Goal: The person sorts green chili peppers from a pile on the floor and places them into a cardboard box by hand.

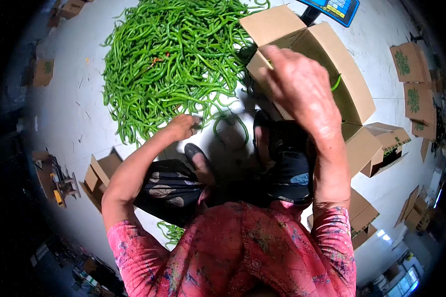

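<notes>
A large heap of long green chili peppers (168, 64) spreads over the floor in front of me. My left hand (182, 127) is low at the heap's near edge, its fingers curled together; what they hold, if anything, is hidden. My right hand (302, 86) is raised over the open cardboard box (352, 74), slightly blurred, with thumb and fingers apart. Beside its wrist, a green chili pepper (336, 82) shows against the box's inside. The hand and forearm cover much of the box. A curved loose chili pepper (244, 131) lies between my feet.
A blue-edged scale display (334, 9) stands behind the box. Other cardboard boxes (385, 143) are on the right, and an open carton (101, 173) is at left. More peppers (171, 231) lie beside me at lower left. My shoes (197, 154) are near the heap.
</notes>
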The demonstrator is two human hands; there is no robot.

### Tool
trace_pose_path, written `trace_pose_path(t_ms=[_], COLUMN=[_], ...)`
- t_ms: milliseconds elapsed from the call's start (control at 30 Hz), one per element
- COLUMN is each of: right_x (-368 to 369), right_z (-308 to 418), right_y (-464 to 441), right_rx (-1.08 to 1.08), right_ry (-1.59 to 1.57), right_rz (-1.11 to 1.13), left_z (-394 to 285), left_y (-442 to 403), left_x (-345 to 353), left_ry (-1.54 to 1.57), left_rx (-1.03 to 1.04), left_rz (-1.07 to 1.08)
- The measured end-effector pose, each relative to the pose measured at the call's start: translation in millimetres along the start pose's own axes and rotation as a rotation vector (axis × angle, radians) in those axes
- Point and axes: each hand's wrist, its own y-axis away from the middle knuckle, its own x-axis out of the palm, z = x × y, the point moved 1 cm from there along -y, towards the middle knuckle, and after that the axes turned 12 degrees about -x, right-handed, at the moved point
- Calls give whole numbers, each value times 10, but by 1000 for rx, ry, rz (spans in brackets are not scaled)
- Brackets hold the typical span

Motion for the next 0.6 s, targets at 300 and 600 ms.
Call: trace_pose_path(t_ms=[300,600], right_x=[178,122], right_z=[160,224], right_y=[-46,-41], right_rx=[-75,-87], right_ry=[54,-20], right_rz=[154,221], left_z=[-58,-216], left_y=[-1337,-1450], left_x=[1582,2131], left_ry=[-39,320], left_rx=[-164,-637], left_rz=[-296,-503])
